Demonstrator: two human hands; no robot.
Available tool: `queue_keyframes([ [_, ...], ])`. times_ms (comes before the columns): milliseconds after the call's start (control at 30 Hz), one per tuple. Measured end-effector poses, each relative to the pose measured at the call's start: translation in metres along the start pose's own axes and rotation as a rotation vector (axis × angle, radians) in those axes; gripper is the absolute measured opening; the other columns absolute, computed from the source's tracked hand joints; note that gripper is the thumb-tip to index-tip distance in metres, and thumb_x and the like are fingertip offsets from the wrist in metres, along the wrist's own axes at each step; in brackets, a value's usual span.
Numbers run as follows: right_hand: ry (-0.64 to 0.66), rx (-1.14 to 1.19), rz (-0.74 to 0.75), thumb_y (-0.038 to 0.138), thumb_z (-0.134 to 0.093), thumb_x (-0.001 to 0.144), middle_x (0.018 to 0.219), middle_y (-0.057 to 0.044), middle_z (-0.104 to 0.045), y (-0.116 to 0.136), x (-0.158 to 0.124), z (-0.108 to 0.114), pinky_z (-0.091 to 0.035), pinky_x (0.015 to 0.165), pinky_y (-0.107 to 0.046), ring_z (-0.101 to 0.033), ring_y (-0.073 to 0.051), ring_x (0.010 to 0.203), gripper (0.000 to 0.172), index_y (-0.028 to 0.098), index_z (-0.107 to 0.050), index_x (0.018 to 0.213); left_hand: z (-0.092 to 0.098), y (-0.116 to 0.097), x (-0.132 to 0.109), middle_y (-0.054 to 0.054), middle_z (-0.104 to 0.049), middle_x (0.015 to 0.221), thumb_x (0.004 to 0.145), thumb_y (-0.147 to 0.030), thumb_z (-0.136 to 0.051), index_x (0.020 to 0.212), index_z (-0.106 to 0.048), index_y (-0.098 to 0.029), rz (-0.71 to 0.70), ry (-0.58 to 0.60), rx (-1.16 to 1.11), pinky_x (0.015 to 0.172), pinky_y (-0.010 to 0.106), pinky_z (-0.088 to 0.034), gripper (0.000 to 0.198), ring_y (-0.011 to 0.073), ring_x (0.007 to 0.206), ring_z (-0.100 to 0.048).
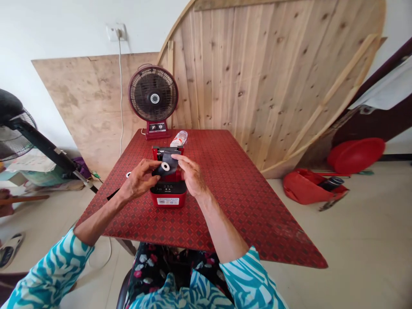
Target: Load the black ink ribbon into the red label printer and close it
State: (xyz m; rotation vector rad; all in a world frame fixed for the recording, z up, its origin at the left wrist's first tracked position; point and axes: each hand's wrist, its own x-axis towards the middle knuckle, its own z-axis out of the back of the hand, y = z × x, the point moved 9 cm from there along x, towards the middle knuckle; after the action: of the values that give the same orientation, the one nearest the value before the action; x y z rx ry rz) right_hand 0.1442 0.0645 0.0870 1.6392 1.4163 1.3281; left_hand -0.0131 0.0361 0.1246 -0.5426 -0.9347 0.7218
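Note:
My left hand (139, 180) and my right hand (189, 174) hold a black film roll (167, 165) with a white core between them. The roll is just above a red box-shaped device with its top open, probably a small printer (168, 194). The device's raised lid (168, 151) stands behind the roll, and a white label marks its front. A small white ring (128, 174) lies on the table to the left of my left hand, partly hidden by it. A black strip (112, 194) hangs near the table's left edge.
The device stands on a red patterned table (244, 201), with a plastic bottle (179, 138) and a red desk fan (153, 96) behind it. A standing fan (19, 124) is at the left. A red basin (355, 155) and red bag (309, 186) are on the floor at the right.

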Motion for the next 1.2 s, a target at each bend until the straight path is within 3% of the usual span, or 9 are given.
queue_keyframes([
  [167,0.063,0.075,0.015,0.034,-0.064,0.078,0.104,0.003,-0.073,0.012,-0.013,-0.011,-0.050,0.100,-0.041,-0.068,-0.016,0.096,0.035,0.031,-0.067,0.113,-0.010,0.012,-0.008,0.007,-0.066,0.116,0.080,-0.029,-0.066,0.134,-0.054,-0.028,0.313,-0.055,-0.677,0.076,0.032,-0.056,0.055,0.0201,0.092,-0.068],
  [267,0.021,0.060,0.061,0.036,-0.067,0.078,0.110,0.002,-0.070,0.018,-0.021,-0.012,-0.050,0.100,-0.041,-0.067,-0.015,0.096,0.044,0.035,-0.060,0.121,-0.025,0.012,-0.013,0.007,-0.067,0.113,0.078,-0.032,-0.067,0.136,-0.052,-0.031,0.423,-0.035,-0.869,0.070,0.031,-0.057,0.060,0.0207,0.088,-0.070],
  [367,-0.053,0.001,0.077,0.038,-0.067,0.079,0.114,0.000,-0.067,0.017,-0.030,-0.010,-0.050,0.100,-0.040,-0.065,-0.016,0.099,0.046,0.034,-0.058,0.123,-0.031,0.011,-0.017,0.006,-0.067,0.114,0.075,-0.033,-0.070,0.134,-0.052,-0.032,0.459,-0.070,-0.946,0.076,0.035,-0.058,0.062,0.0214,0.092,-0.070],
  [533,-0.162,-0.085,0.060,0.040,-0.070,0.078,0.112,-0.004,-0.067,0.011,-0.047,-0.010,-0.051,0.098,-0.038,-0.065,-0.018,0.103,0.039,0.030,-0.062,0.115,-0.021,0.001,-0.017,0.004,-0.063,0.119,0.078,-0.033,-0.071,0.117,-0.054,-0.029,0.304,-0.271,-0.868,0.085,0.035,-0.056,0.043,0.0178,0.099,-0.066],
  [733,-0.085,-0.031,-0.002,0.043,-0.069,0.079,0.099,-0.001,-0.070,0.016,-0.055,-0.023,-0.055,0.087,-0.036,-0.067,-0.017,0.093,0.045,0.031,-0.058,0.122,-0.010,-0.008,-0.021,0.001,-0.064,0.100,0.070,-0.028,-0.080,0.101,-0.050,-0.024,0.167,-0.447,-0.667,0.083,0.027,-0.054,0.044,0.0141,0.093,-0.065],
  [967,-0.101,0.016,0.013,0.040,-0.069,0.078,0.101,-0.001,-0.069,0.016,-0.054,-0.022,-0.054,0.090,-0.036,-0.065,-0.017,0.097,0.046,0.031,-0.058,0.121,-0.015,-0.010,-0.025,0.002,-0.065,0.098,0.067,-0.032,-0.083,0.099,-0.048,-0.022,0.166,-0.415,-0.563,0.077,0.027,-0.053,0.048,0.0152,0.089,-0.066],
  [1100,-0.099,-0.033,0.063,0.034,-0.069,0.077,0.106,0.000,-0.067,0.016,-0.051,-0.021,-0.053,0.090,-0.036,-0.064,-0.017,0.096,0.046,0.033,-0.057,0.120,-0.025,-0.001,-0.025,0.006,-0.071,0.098,0.070,-0.042,-0.080,0.104,-0.056,-0.019,0.301,-0.261,-0.576,0.076,0.031,-0.054,0.048,0.0194,0.086,-0.068],
  [1200,-0.047,-0.102,0.123,0.027,-0.068,0.077,0.107,0.000,-0.066,0.019,-0.049,-0.025,-0.052,0.093,-0.037,-0.065,-0.016,0.095,0.044,0.034,-0.057,0.119,-0.017,0.002,-0.023,0.005,-0.073,0.091,0.069,-0.046,-0.079,0.103,-0.064,-0.017,0.353,-0.221,-0.491,0.072,0.032,-0.054,0.047,0.0204,0.077,-0.068],
])
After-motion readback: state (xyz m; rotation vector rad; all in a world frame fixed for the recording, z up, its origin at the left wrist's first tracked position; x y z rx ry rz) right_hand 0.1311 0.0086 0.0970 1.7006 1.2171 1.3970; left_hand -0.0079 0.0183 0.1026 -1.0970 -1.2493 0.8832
